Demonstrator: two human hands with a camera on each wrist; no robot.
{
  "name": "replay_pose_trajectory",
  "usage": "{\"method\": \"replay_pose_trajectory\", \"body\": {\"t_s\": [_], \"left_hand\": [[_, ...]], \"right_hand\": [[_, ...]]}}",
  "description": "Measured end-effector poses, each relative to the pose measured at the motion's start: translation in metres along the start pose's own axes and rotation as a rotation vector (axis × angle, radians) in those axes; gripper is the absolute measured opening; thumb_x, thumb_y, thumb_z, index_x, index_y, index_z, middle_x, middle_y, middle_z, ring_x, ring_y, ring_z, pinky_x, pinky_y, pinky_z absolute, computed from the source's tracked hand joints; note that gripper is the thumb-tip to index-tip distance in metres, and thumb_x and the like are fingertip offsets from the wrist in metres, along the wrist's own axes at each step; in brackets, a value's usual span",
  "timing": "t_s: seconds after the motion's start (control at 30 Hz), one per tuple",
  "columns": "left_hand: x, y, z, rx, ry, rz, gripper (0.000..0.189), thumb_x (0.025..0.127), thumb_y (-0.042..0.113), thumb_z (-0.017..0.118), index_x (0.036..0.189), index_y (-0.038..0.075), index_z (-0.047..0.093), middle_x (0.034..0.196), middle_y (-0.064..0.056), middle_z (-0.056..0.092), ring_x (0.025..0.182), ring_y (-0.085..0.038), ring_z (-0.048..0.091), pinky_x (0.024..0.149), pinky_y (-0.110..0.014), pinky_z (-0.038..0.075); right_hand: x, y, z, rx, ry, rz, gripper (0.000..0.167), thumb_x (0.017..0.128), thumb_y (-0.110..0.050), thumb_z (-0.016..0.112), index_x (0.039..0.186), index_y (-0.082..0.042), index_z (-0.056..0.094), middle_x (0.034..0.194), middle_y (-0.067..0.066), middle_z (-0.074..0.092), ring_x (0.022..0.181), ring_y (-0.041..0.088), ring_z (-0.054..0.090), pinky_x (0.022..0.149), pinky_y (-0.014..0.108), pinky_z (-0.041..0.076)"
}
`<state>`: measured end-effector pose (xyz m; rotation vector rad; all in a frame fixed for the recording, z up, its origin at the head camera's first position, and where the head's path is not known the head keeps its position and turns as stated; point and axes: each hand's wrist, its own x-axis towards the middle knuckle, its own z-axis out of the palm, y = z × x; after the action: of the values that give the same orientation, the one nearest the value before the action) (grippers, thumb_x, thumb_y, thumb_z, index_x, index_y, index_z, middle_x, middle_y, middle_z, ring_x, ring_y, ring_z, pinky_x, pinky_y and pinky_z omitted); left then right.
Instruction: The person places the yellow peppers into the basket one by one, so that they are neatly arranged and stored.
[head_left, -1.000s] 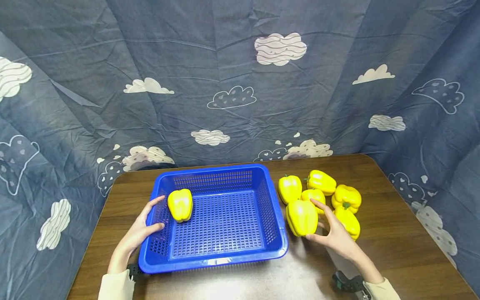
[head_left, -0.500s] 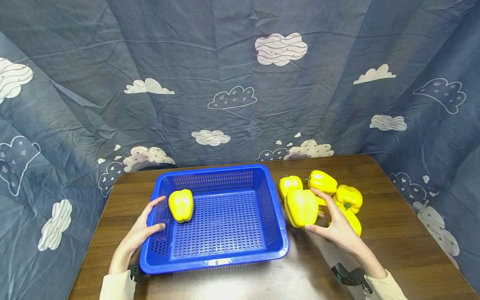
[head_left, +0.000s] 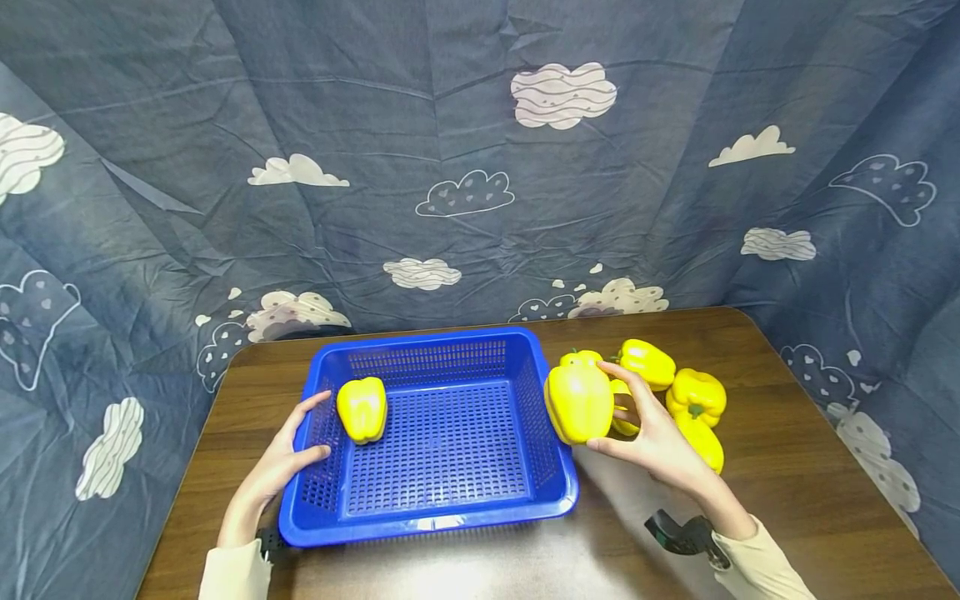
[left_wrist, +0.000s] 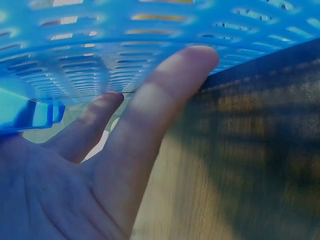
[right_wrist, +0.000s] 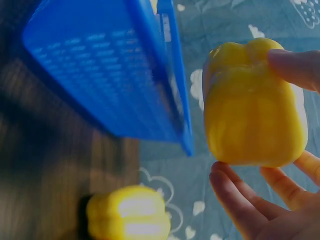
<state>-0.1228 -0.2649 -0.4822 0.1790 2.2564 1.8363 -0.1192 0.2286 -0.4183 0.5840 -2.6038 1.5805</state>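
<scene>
My right hand [head_left: 660,442] pinches a yellow bell pepper [head_left: 581,404] between thumb and fingertips, raised beside the right rim of a blue plastic basket [head_left: 442,523]. In the right wrist view, the thumb lies on one end of this bell pepper [right_wrist: 255,107] and the fingertips on the other. One yellow bell pepper [head_left: 362,410] lies inside the basket at its left. My left hand [head_left: 281,458] rests at the basket's left rim, thumb and forefinger spread. In the left wrist view, the fairly straight thumb [left_wrist: 150,110] touches the perforated wall; some fingers are hidden.
Several more yellow bell peppers [head_left: 696,396] lie grouped on the brown wooden table [head_left: 795,475], right of the basket. The held one partly covers another bell pepper [head_left: 582,357]. A dark blue curtain [head_left: 465,125] with cloud prints hangs behind the table.
My right hand has lifted the bell pepper off the group and carried it left to the basket's right rim. The left hand stays at the left rim.
</scene>
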Motion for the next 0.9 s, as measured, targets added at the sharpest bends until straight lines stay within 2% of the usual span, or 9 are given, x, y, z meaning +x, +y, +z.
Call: {"method": "replay_pose_trajectory", "body": {"t_s": [0.17, 0.33, 0.43, 0.57, 0.7, 0.9], "left_hand": [[0.0, -0.001, 0.0, -0.002, 0.003, 0.002, 0.073, 0.085, -0.004, 0.056, 0.148, 0.012, 0.024, 0.147, -0.028, 0.022, 0.121, -0.048, 0.037, 0.087, -0.043, 0.046], [0.001, -0.001, 0.0, -0.016, 0.0, -0.008, 0.073, 0.086, -0.002, 0.057, 0.149, 0.014, 0.024, 0.147, -0.028, 0.021, 0.123, -0.049, 0.037, 0.088, -0.046, 0.046], [0.002, -0.003, -0.001, -0.029, -0.006, 0.001, 0.073, 0.086, -0.004, 0.057, 0.148, 0.013, 0.024, 0.146, -0.029, 0.024, 0.121, -0.048, 0.039, 0.086, -0.044, 0.048], [0.004, -0.006, -0.001, -0.025, -0.009, 0.016, 0.072, 0.086, -0.005, 0.056, 0.148, 0.013, 0.024, 0.144, -0.03, 0.026, 0.119, -0.047, 0.041, 0.084, -0.042, 0.05], [0.004, -0.005, 0.0, -0.021, -0.008, 0.015, 0.072, 0.086, -0.004, 0.057, 0.148, 0.013, 0.025, 0.145, -0.029, 0.025, 0.119, -0.047, 0.04, 0.085, -0.044, 0.05], [0.003, -0.003, -0.002, -0.031, -0.004, -0.002, 0.072, 0.086, -0.003, 0.056, 0.148, 0.014, 0.024, 0.145, -0.03, 0.024, 0.119, -0.051, 0.04, 0.085, -0.052, 0.05]], "right_hand": [[0.012, -0.011, 0.011, 0.023, -0.047, -0.018, 0.092, 0.068, -0.007, 0.085, 0.143, -0.009, 0.031, 0.144, 0.013, 0.032, 0.116, 0.032, 0.049, 0.092, 0.028, 0.047], [0.023, -0.022, 0.022, 0.04, -0.091, -0.024, 0.093, 0.066, -0.007, 0.086, 0.142, -0.01, 0.032, 0.141, 0.012, 0.035, 0.111, 0.032, 0.055, 0.092, 0.04, 0.049], [0.028, -0.028, 0.028, 0.037, -0.11, -0.013, 0.094, 0.067, -0.009, 0.086, 0.142, -0.013, 0.031, 0.141, 0.01, 0.034, 0.109, 0.033, 0.056, 0.092, 0.044, 0.048], [0.036, -0.035, 0.033, 0.024, -0.124, 0.009, 0.094, 0.067, -0.014, 0.086, 0.143, -0.016, 0.03, 0.141, 0.011, 0.033, 0.116, 0.035, 0.05, 0.093, 0.051, 0.046], [0.045, -0.041, 0.039, -0.003, -0.13, 0.012, 0.096, 0.068, -0.018, 0.086, 0.145, -0.019, 0.029, 0.141, 0.011, 0.033, 0.121, 0.034, 0.045, 0.093, 0.05, 0.047], [0.059, -0.048, 0.048, -0.029, -0.14, 0.001, 0.096, 0.068, -0.021, 0.085, 0.146, -0.021, 0.03, 0.137, 0.01, 0.036, 0.113, 0.033, 0.052, 0.091, 0.046, 0.049]]}}
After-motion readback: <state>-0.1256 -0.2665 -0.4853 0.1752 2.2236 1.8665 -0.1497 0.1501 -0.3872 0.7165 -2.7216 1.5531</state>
